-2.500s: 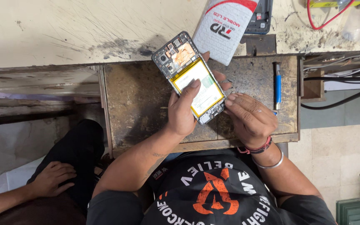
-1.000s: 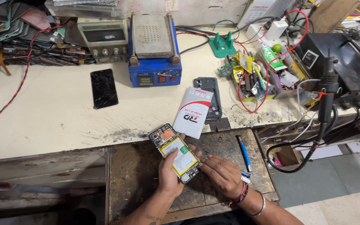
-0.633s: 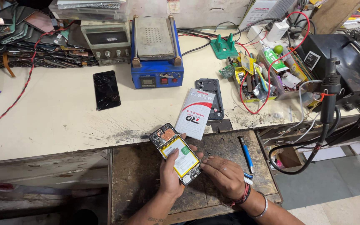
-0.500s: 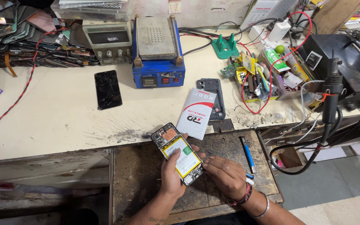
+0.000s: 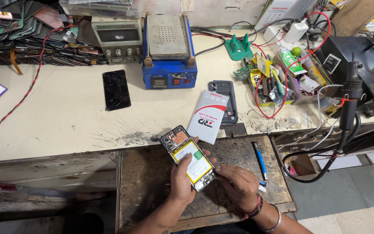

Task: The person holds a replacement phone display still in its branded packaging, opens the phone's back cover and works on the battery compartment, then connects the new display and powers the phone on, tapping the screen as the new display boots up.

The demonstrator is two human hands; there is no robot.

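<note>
Low in the frame's centre, over the dark worn pull-out surface (image 5: pixel 152 173), the left hand (image 5: pixel 182 182) clamps the opened phone with yellow-edged battery (image 5: pixel 188 158) face-up for access, while the right hand (image 5: pixel 239 185) fingers its lower end, holding nothing else.

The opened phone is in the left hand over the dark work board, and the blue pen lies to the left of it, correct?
Not quite. In the head view the blue pen lies right of the opened phone, beyond the right hand. The left hand does hold it over the dark work board.
</note>
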